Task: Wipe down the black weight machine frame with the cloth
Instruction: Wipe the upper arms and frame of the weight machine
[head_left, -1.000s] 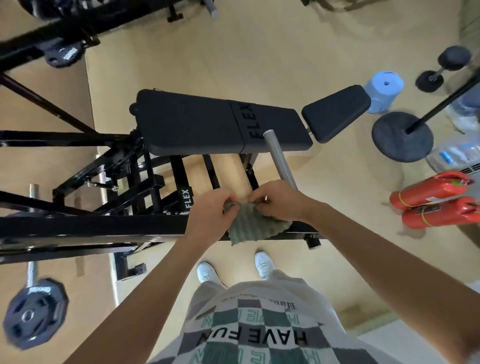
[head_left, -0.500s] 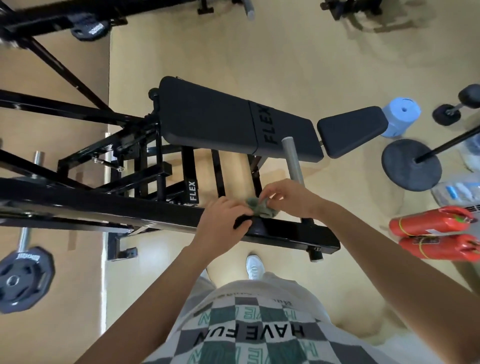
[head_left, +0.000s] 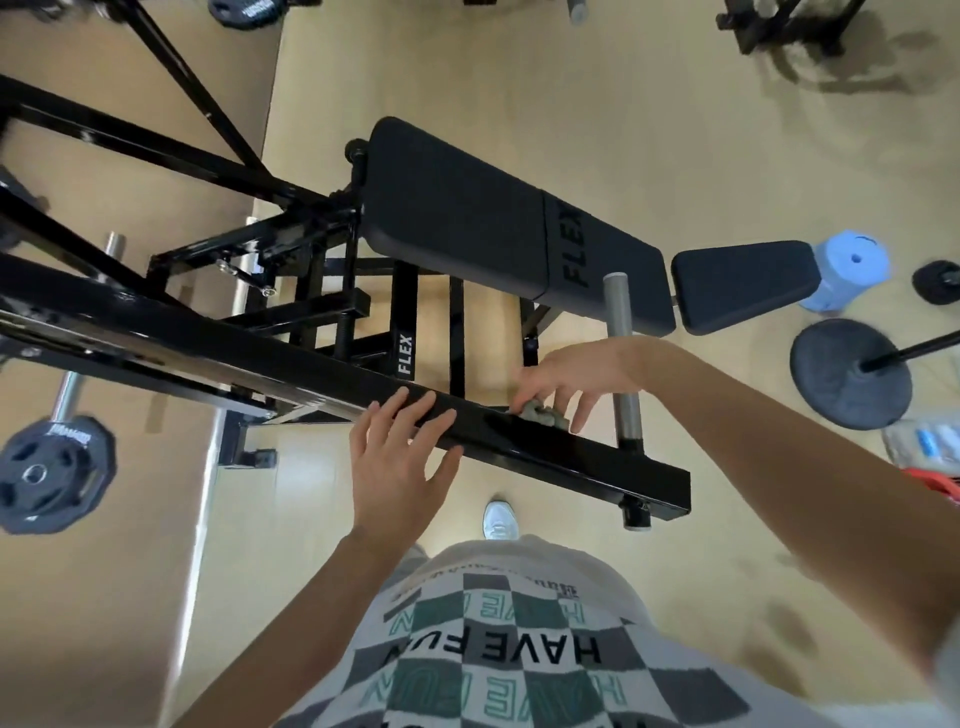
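Two hands meet the black frame beam (head_left: 597, 460): left hand (head_left: 400, 462) flat, fingers released, steadying; right hand (head_left: 569, 382) grasps the bunched cloth (head_left: 540, 415) on the beam's top edge. Wiping step apparently beginning; next calls for a stroke along the beam.

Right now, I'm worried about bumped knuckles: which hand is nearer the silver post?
Right. The right hand, on the cloth, is just beside the silver post; the left hand rests on the black beam farther off.

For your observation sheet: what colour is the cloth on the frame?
Greyish green cloth; shows best in the head view.
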